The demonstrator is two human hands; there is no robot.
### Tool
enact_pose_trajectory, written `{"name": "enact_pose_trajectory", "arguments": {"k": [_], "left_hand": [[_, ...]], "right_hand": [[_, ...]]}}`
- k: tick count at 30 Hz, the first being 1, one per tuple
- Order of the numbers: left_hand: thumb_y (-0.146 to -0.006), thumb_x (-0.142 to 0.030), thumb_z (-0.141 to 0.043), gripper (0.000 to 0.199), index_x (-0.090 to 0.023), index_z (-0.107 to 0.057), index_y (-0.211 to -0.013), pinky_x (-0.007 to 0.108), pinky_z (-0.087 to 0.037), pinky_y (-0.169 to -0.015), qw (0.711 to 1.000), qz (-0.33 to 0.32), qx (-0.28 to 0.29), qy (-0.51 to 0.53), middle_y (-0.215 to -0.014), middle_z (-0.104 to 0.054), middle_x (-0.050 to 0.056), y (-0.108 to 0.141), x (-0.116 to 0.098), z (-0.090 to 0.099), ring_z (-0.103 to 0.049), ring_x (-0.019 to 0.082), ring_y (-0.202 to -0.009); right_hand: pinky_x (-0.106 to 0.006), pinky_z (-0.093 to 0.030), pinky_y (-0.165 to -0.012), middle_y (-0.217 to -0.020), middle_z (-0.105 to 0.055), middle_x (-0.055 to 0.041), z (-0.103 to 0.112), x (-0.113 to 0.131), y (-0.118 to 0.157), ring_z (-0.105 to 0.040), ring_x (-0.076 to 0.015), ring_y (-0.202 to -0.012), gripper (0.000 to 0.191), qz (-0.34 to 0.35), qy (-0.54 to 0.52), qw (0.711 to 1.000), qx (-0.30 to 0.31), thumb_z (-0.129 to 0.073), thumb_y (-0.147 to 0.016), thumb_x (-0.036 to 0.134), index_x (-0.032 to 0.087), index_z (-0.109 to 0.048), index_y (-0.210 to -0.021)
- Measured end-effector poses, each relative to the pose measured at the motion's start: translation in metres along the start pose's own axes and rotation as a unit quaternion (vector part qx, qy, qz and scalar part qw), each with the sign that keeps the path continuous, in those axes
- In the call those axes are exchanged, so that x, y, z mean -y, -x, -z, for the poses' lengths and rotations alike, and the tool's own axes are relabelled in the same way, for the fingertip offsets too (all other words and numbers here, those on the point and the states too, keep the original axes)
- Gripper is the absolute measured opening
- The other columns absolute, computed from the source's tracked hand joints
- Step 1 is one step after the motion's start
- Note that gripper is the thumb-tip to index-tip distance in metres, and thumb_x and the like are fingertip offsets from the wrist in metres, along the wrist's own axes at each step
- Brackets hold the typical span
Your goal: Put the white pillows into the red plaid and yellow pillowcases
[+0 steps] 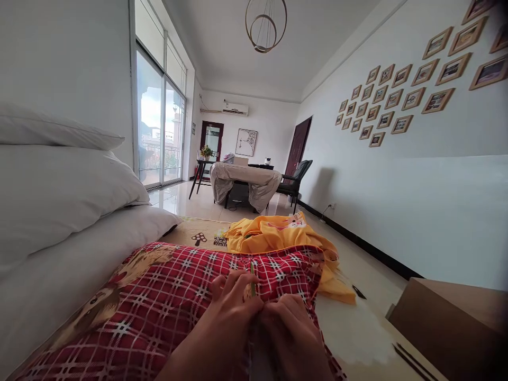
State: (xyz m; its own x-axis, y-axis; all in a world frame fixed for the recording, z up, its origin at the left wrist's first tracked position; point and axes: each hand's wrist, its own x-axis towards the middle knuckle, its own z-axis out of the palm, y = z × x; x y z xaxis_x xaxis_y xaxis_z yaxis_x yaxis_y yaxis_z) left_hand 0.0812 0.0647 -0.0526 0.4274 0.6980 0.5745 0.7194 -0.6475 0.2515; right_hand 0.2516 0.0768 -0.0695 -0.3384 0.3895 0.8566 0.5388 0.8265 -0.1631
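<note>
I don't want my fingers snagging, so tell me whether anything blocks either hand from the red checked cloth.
Nothing visible does: the left hand and right hand are both at the red checked cloth. The yellow cloth lies beyond them, out of the way. What is under the fingers is hidden.

- The red plaid cloth (170, 296) is displaying white and dark grid lines crossing a deep red ground, with a furry brown animal print showing at its left side.
- It is lying spread across the lower left and lower centre of the frame, its far edge running roughly crosswise near the middle.
- It is looking fairly smooth at the left and is bunching into creases at the right.
- A narrow green-edged strip (253, 275) is showing at its centre, pointing away from the camera; its lower part is staying unclear.
</note>
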Motion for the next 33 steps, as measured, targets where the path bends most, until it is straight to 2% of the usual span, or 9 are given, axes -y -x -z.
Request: {"name": "enact_pose_trajectory", "arguments": {"k": [3, 10, 16, 22, 26, 29, 33], "left_hand": [[-0.085, -0.003, -0.05, 0.022, -0.022, -0.058, -0.092, 0.046, -0.033, -0.103, 1.0, -0.007, -0.017, -0.019, -0.131, -0.052, 0.004, 0.001, 0.002, -0.005, -0.043, 0.025, -0.125], [-0.087, -0.004, -0.048, 0.021, -0.022, -0.057, -0.091, 0.05, -0.03, -0.101, 1.0, 0.03, -0.009, 0.004, -0.131, -0.05, 0.005, -0.005, 0.005, -0.008, -0.044, 0.025, -0.123], [-0.086, 0.002, -0.034, 0.033, -0.021, -0.055, -0.096, 0.053, -0.029, -0.099, 0.996, 0.081, -0.031, -0.001, -0.132, -0.047, 0.008, -0.011, 0.023, -0.016, -0.044, 0.025, -0.123], [-0.093, -0.005, -0.027, 0.033, -0.022, -0.055, -0.097, 0.052, -0.033, -0.098, 0.993, 0.105, -0.047, -0.005, -0.132, -0.047, 0.008, -0.014, 0.036, -0.029, -0.045, 0.025, -0.121], [-0.095, -0.009, -0.029, 0.033, -0.025, -0.056, -0.106, 0.052, -0.035, -0.1, 0.996, 0.08, -0.04, 0.007, -0.138, -0.045, 0.008, -0.011, 0.029, -0.022, -0.044, 0.026, -0.125], [-0.094, -0.01, -0.035, 0.036, -0.031, -0.054, -0.117, 0.048, -0.034, -0.105, 0.998, 0.039, -0.002, 0.054, -0.143, -0.041, 0.004, -0.007, 0.014, -0.007, -0.041, 0.023, -0.129], [-0.094, -0.01, -0.039, 0.028, -0.026, -0.058, -0.106, 0.043, -0.035, -0.108, 0.993, 0.011, 0.062, 0.099, -0.141, -0.044, 0.003, -0.003, -0.003, 0.005, -0.04, 0.021, -0.129]], "right_hand": [[-0.024, -0.042, -0.061, -0.069, -0.053, 0.0008, -0.001, -0.001, 0.001, -0.049, -0.0138, -0.066, 0.018, 0.0, 0.006, 1.0, 0.0, -0.048, -0.092, 0.011, 0.021, -0.05, -0.077], [-0.026, -0.043, -0.062, -0.07, -0.056, -0.0001, 0.001, 0.001, 0.001, -0.051, -0.0146, -0.067, 0.017, -0.001, 0.0, 1.0, 0.021, -0.048, -0.092, 0.011, 0.021, -0.052, -0.079], [-0.026, -0.043, -0.062, -0.068, -0.055, 0.0001, 0.005, 0.006, -0.001, -0.051, -0.0146, -0.065, 0.019, 0.004, 0.002, 1.0, 0.029, -0.048, -0.092, 0.01, 0.021, -0.049, -0.076], [-0.026, -0.041, -0.063, -0.068, -0.053, 0.0008, 0.002, 0.004, -0.001, -0.048, -0.0139, -0.064, 0.018, 0.015, -0.008, 1.0, 0.025, -0.047, -0.091, 0.008, 0.02, -0.048, -0.078], [-0.026, -0.041, -0.064, -0.069, -0.054, 0.0004, 0.003, 0.003, 0.001, -0.049, -0.0148, -0.067, 0.017, -0.001, -0.016, 0.999, 0.029, -0.049, -0.091, 0.009, 0.021, -0.049, -0.078], [-0.025, -0.042, -0.064, -0.071, -0.054, 0.0002, 0.004, 0.002, 0.002, -0.05, -0.0151, -0.068, 0.015, -0.006, -0.018, 1.0, 0.015, -0.05, -0.091, 0.01, 0.021, -0.051, -0.081], [-0.025, -0.042, -0.063, -0.07, -0.054, 0.0, 0.002, 0.001, 0.002, -0.049, -0.015, -0.067, 0.016, -0.012, -0.015, 1.0, -0.002, -0.048, -0.092, 0.01, 0.021, -0.05, -0.08]]}}
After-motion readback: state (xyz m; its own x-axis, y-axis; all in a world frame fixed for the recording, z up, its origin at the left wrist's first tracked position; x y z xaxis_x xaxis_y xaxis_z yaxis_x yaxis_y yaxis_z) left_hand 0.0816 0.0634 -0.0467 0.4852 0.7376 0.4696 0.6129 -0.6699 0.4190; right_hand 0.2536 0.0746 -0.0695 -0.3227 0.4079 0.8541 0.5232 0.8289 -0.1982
